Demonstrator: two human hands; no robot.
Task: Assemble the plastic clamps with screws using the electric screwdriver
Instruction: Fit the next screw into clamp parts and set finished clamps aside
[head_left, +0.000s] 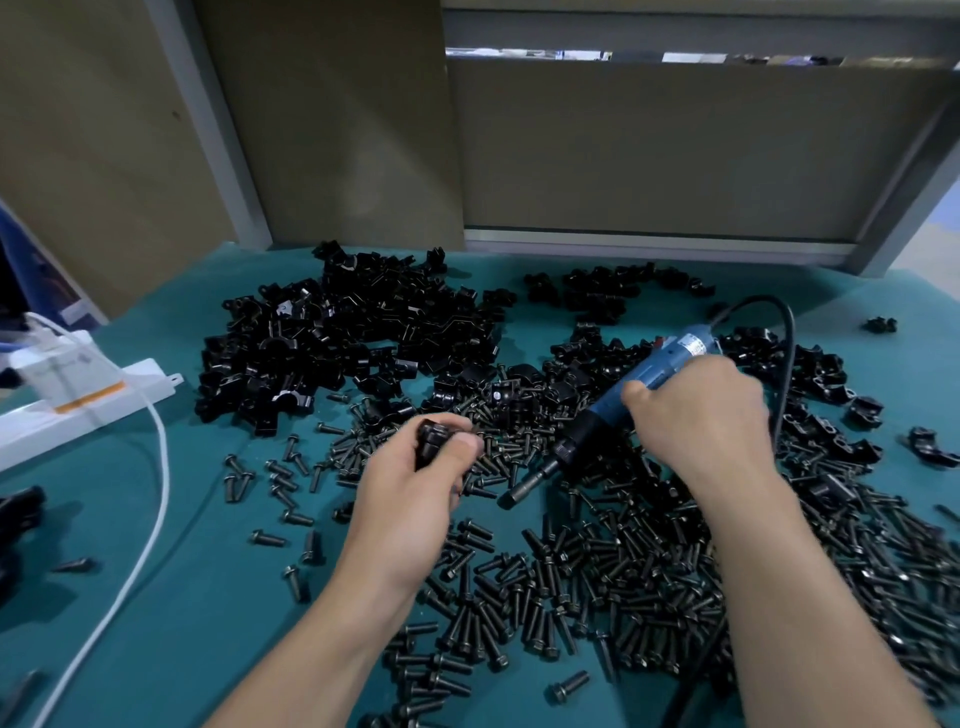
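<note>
My left hand (415, 483) grips a black plastic clamp (434, 441) between thumb and fingers, just above the scattered screws. My right hand (696, 410) is wrapped round the blue electric screwdriver (613, 402), whose black nose and bit (524, 488) slant down to the left, ending a short way right of the left hand. A big heap of black clamps (337, 343) lies at the back left of the teal table (208, 597). Several black screws (597, 571) cover the table between and under my forearms.
A white power strip (78, 400) with a white cable (150, 519) lies at the left. The screwdriver's black cord (784, 364) arcs behind my right hand. More clamps (831, 395) lie at the right. Grey and brown partition panels (649, 145) stand along the table's back edge.
</note>
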